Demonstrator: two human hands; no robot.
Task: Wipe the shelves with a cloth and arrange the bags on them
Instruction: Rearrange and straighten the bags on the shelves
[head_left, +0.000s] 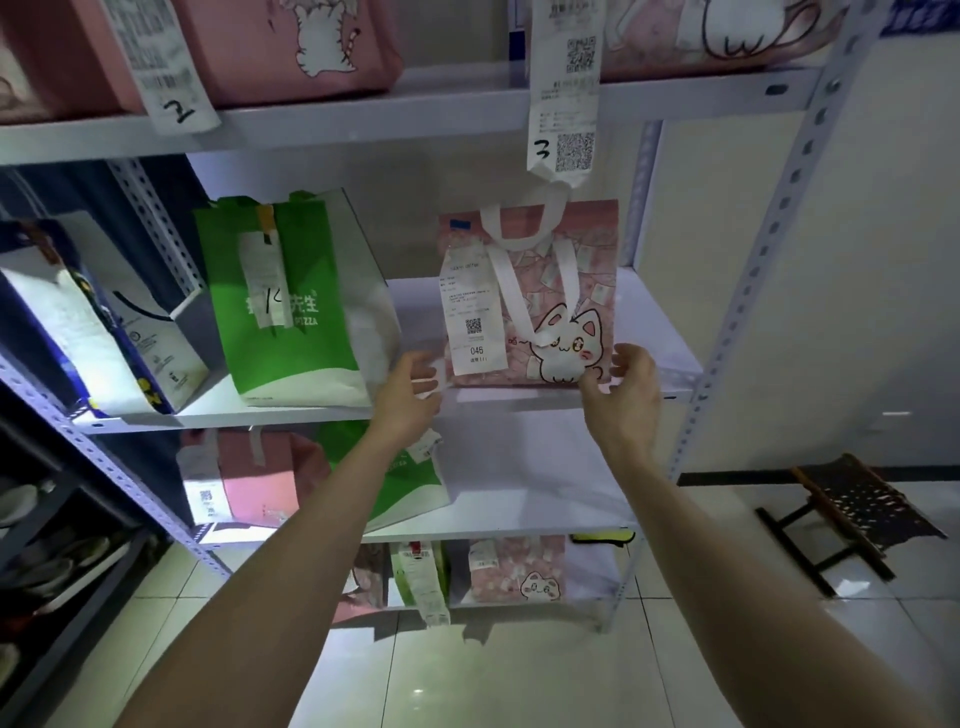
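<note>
Currently the left hand (410, 387) and right hand (631, 387) flank the lower corners of the pink bag (540, 291), fingers loosely curled; grip cannot be confirmed. It stands on the shelf (660, 325), green bag (291, 306) to its left. Risk: uneven release tips it forward.

Folding stool (854, 501) on tiled floor (493, 675)

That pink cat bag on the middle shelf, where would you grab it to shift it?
Take the bag by its two lower side edges, from the front, one hand each. It stands upright, broad face toward the open shelf front, so both edges are free. Its white handles droop down the front, limp. The left hand and right hand are at those corners.
</note>
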